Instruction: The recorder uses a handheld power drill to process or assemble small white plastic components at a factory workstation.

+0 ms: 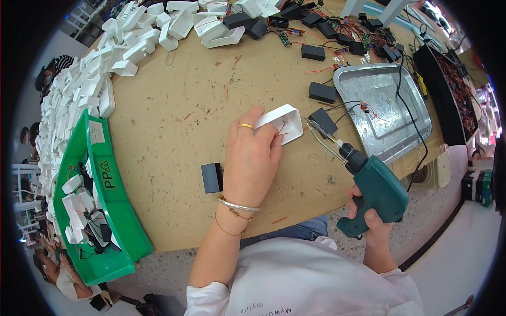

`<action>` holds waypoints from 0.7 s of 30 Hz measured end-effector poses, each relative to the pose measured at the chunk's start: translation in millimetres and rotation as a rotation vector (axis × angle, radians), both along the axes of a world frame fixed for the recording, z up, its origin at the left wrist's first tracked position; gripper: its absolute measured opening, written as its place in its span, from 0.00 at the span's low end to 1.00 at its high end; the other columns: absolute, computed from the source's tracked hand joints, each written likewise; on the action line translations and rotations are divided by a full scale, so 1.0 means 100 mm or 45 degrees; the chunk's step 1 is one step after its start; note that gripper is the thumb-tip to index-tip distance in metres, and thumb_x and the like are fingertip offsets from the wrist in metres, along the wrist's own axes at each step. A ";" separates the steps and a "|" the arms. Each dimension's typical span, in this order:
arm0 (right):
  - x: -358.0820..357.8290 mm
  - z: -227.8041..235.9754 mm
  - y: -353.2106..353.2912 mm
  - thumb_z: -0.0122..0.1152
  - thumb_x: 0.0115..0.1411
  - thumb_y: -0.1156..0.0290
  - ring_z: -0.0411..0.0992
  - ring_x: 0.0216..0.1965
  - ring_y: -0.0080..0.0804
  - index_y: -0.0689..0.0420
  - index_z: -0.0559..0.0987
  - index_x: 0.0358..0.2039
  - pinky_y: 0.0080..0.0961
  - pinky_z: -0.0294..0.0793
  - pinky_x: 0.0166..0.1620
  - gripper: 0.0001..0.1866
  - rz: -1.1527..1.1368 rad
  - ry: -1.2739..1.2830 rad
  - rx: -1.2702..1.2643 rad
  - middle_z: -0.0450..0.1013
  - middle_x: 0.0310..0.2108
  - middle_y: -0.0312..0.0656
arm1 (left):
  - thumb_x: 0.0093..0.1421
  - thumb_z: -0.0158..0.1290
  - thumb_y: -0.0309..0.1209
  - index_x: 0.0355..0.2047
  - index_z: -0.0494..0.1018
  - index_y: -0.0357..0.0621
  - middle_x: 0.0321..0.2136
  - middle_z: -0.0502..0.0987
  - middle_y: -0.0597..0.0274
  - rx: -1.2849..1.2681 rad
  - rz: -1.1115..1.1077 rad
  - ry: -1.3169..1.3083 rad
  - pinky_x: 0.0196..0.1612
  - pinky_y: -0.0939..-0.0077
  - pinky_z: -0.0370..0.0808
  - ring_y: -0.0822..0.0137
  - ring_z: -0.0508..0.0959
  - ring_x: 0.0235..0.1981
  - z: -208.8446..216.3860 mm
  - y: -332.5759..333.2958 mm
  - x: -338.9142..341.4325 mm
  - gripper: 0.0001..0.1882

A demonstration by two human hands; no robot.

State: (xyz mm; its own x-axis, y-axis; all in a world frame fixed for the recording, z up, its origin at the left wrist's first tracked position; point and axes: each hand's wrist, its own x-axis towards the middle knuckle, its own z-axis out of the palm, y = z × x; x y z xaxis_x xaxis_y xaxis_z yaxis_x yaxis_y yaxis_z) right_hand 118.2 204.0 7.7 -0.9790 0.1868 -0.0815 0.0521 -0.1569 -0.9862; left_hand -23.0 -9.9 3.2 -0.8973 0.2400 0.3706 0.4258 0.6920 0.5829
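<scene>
Open white shell (290, 119), rounded corners, thin red wire (283, 134) inside

The room is bright, and the light spreads evenly over the brown table (174, 116). Shadows are soft and pale. The metal tray (390, 118) shines with whitish glare, and the heaped white cases (139, 50) look very bright. The green drill (382, 192) looks clear. Near the round, black rim, straight edges bend, and small faraway things look stretched and fuzzy. Purple color glows along the right edge.
</scene>
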 end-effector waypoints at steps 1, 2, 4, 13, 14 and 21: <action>0.00 -0.01 0.00 0.65 0.53 0.52 0.71 0.26 0.28 0.68 0.72 0.47 0.23 0.71 0.32 0.32 -0.004 0.003 -0.008 0.71 0.42 0.50 | 0.52 0.58 0.24 0.29 0.75 0.34 0.47 0.72 0.46 -0.008 -0.004 0.003 0.46 0.60 0.73 0.46 0.72 0.45 -0.01 0.00 -0.01 0.06; 0.00 -0.01 0.00 0.65 0.53 0.53 0.71 0.26 0.28 0.68 0.71 0.48 0.23 0.71 0.32 0.33 0.014 -0.009 -0.015 0.71 0.42 0.50 | 0.52 0.58 0.24 0.30 0.75 0.34 0.47 0.72 0.46 0.012 0.002 -0.010 0.47 0.60 0.73 0.46 0.72 0.45 -0.02 -0.01 -0.01 0.06; 0.01 -0.02 0.00 0.65 0.53 0.53 0.71 0.27 0.28 0.68 0.71 0.48 0.22 0.71 0.32 0.33 0.029 -0.019 -0.029 0.71 0.42 0.50 | 0.53 0.58 0.24 0.30 0.74 0.33 0.48 0.72 0.46 0.026 0.004 -0.021 0.47 0.60 0.73 0.46 0.72 0.46 -0.01 -0.01 -0.02 0.07; 0.00 -0.05 0.04 0.65 0.53 0.53 0.71 0.27 0.28 0.68 0.70 0.50 0.22 0.71 0.32 0.34 0.047 -0.018 -0.045 0.71 0.43 0.50 | 0.53 0.58 0.23 0.29 0.72 0.31 0.52 0.67 0.42 -0.146 -0.060 0.051 0.50 0.58 0.71 0.44 0.69 0.49 0.06 -0.03 0.04 0.07; 0.01 -0.05 0.04 0.65 0.53 0.53 0.71 0.27 0.27 0.68 0.70 0.50 0.22 0.71 0.32 0.34 0.045 -0.020 -0.050 0.71 0.43 0.50 | 0.53 0.57 0.22 0.29 0.71 0.31 0.52 0.67 0.42 -0.131 -0.032 0.092 0.51 0.57 0.70 0.43 0.69 0.49 0.07 -0.01 0.04 0.07; 0.02 -0.03 0.01 0.65 0.53 0.52 0.71 0.27 0.27 0.68 0.70 0.50 0.22 0.71 0.31 0.34 0.021 -0.045 -0.057 0.71 0.42 0.50 | 0.56 0.53 0.20 0.32 0.68 0.36 0.49 0.70 0.48 -0.177 -0.010 0.316 0.50 0.59 0.69 0.48 0.71 0.47 -0.06 0.12 -0.01 0.05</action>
